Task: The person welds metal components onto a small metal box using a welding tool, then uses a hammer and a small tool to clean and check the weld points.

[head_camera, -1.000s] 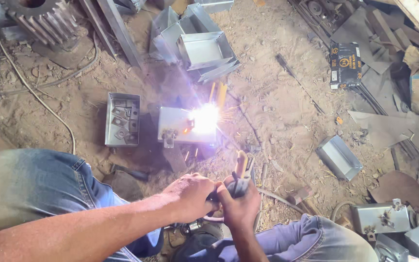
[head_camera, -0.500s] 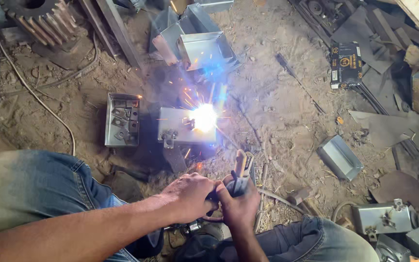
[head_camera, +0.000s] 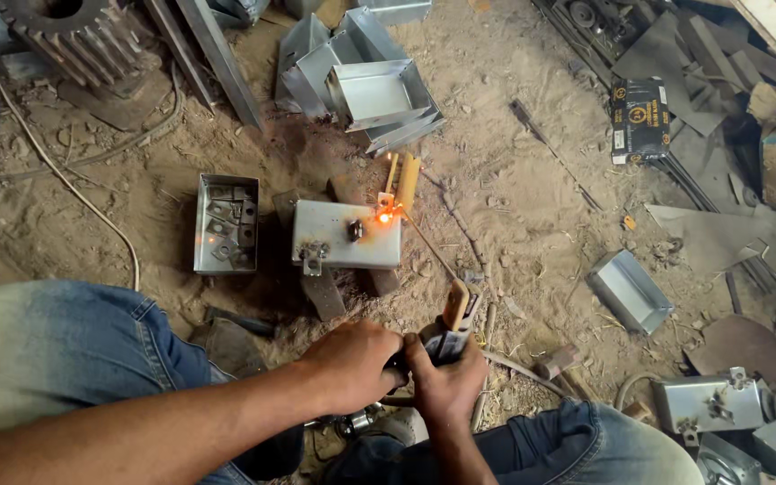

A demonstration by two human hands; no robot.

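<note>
Both hands were clamped together on the grey electrode holder (head_camera: 446, 337), the left hand (head_camera: 352, 364) and right hand (head_camera: 446, 386) low between the person's knees, its thin rod reaching to an orange glowing spot (head_camera: 386, 216) on the corner of the small grey sheet-metal box (head_camera: 348, 235). That scorched box lay on the sandy dirt floor (head_camera: 514, 180). An open metal tray of small brackets (head_camera: 224, 224) sat just beside it, with folded steel channels (head_camera: 365, 85) and a rusty toothed gear (head_camera: 69, 36) farther off.

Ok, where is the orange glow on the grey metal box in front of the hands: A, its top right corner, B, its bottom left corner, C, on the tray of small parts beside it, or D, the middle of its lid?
A: the glow sits at the top right corner of the metal box, at the tip of the rod.
</note>
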